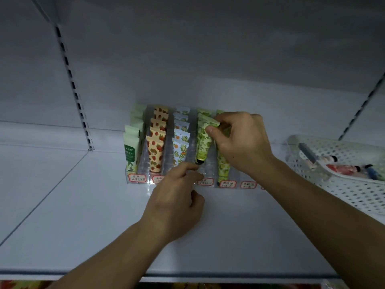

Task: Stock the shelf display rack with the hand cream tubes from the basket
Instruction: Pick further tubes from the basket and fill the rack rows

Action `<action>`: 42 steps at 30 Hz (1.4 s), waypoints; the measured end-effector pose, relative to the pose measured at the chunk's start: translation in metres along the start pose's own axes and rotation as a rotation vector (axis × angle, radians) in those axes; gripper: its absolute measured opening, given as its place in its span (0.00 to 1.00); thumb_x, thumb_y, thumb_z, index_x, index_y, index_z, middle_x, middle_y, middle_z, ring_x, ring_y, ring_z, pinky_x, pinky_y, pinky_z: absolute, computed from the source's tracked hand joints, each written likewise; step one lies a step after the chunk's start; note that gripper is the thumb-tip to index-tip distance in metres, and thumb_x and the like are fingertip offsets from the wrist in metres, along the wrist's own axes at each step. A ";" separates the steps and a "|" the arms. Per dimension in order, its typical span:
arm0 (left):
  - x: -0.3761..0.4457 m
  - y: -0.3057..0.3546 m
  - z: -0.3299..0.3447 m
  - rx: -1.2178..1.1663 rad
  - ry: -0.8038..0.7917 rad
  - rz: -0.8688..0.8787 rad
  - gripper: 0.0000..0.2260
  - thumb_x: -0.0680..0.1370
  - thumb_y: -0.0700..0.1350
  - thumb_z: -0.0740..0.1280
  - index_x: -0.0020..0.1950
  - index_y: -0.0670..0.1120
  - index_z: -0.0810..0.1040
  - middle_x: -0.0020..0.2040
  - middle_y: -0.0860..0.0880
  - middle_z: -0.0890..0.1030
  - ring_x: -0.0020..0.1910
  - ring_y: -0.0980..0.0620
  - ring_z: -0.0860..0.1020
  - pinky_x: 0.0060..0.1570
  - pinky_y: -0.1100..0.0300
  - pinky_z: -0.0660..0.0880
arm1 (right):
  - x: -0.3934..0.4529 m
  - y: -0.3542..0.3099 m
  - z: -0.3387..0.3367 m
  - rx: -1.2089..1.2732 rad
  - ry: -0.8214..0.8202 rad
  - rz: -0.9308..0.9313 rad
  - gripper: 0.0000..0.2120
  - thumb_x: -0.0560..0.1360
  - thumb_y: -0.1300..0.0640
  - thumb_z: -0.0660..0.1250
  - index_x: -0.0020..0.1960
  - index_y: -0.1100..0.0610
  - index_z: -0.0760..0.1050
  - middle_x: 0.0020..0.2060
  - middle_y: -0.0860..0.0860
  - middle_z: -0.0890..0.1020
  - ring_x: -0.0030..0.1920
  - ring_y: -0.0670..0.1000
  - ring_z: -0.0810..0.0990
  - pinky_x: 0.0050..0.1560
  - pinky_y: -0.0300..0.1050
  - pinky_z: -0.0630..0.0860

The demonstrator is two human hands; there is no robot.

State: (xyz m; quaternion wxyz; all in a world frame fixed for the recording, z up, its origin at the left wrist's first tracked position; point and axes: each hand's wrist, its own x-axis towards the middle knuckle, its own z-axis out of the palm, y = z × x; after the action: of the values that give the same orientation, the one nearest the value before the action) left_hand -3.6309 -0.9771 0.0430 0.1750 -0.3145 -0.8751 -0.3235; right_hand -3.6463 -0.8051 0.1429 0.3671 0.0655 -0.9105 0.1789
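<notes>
Your right hand [239,140] pinches the crimped top of a green floral tube [203,140], which stands tilted in the clear display rack [137,180], fourth lane from its left end. Your left hand [177,203], fingers loosely curled and holding nothing, touches the rack's front near the tube's cap. The white basket [341,190] sits right of the rack with more tubes inside.

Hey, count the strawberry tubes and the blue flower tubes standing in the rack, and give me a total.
Strawberry tubes: 5
Blue flower tubes: 5
Total: 10
</notes>
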 end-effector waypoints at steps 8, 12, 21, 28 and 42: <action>-0.002 0.000 0.001 0.034 -0.050 0.009 0.19 0.71 0.43 0.61 0.59 0.47 0.83 0.66 0.52 0.75 0.55 0.51 0.80 0.49 0.68 0.70 | 0.009 -0.005 0.005 -0.251 -0.111 -0.046 0.15 0.78 0.44 0.67 0.53 0.55 0.83 0.48 0.51 0.80 0.48 0.55 0.79 0.40 0.42 0.67; -0.003 0.000 0.002 0.056 -0.082 0.028 0.19 0.71 0.42 0.61 0.59 0.46 0.83 0.66 0.50 0.74 0.53 0.49 0.80 0.45 0.65 0.74 | 0.006 -0.007 0.009 -0.370 -0.198 -0.044 0.15 0.78 0.44 0.67 0.45 0.56 0.80 0.42 0.52 0.78 0.48 0.57 0.81 0.40 0.43 0.68; -0.001 0.008 -0.002 0.124 -0.092 0.142 0.20 0.71 0.43 0.58 0.59 0.44 0.81 0.60 0.47 0.76 0.52 0.44 0.79 0.43 0.51 0.79 | -0.001 -0.002 -0.017 -0.287 -0.214 -0.178 0.14 0.78 0.45 0.67 0.52 0.55 0.80 0.49 0.52 0.79 0.55 0.55 0.75 0.47 0.47 0.72; 0.035 0.048 -0.001 0.017 -0.130 0.351 0.16 0.75 0.45 0.62 0.62 0.47 0.78 0.58 0.53 0.75 0.54 0.51 0.78 0.49 0.51 0.78 | -0.017 0.061 -0.090 -0.311 -0.238 -0.156 0.11 0.78 0.49 0.66 0.57 0.51 0.81 0.50 0.50 0.80 0.51 0.51 0.76 0.51 0.51 0.75; 0.134 0.167 0.076 -0.198 -0.050 0.494 0.14 0.72 0.46 0.62 0.56 0.52 0.79 0.54 0.57 0.78 0.54 0.54 0.77 0.55 0.48 0.75 | -0.057 0.221 -0.207 -0.495 -0.388 0.331 0.10 0.79 0.54 0.66 0.58 0.51 0.81 0.50 0.47 0.84 0.47 0.48 0.79 0.51 0.44 0.75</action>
State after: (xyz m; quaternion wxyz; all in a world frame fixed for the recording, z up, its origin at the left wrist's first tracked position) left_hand -3.6279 -0.7680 0.1320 0.1957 -0.5419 -0.7400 -0.3471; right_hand -3.5271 -0.5232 0.1807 0.1580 -0.1411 -0.9773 -0.0057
